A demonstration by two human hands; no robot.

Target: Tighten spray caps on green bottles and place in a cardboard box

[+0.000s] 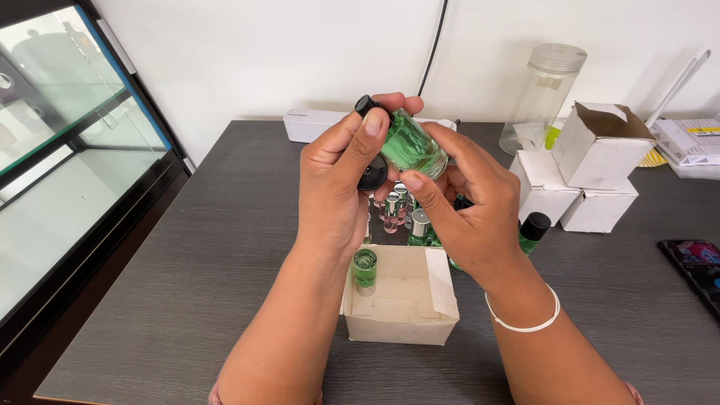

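Dark desk point(225, 255), white wall behind. My left hand point(334, 191) and right hand point(469, 214) both pinch the green bottle point(411, 144) above the small box point(401, 296). I judge capping underway; next needs a steady twist.

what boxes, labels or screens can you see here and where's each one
Closed box: off-white card, squarish, on the table below both hands.
Stacked boxes: three white cartons at right, top one open.
Long box: white, flat, against the back wall.
Jar label: small pale patch on the clear lidded jar.
Phone screen: dark with reddish glow, right edge.
Labelled packs: white with yellow strip, far right.
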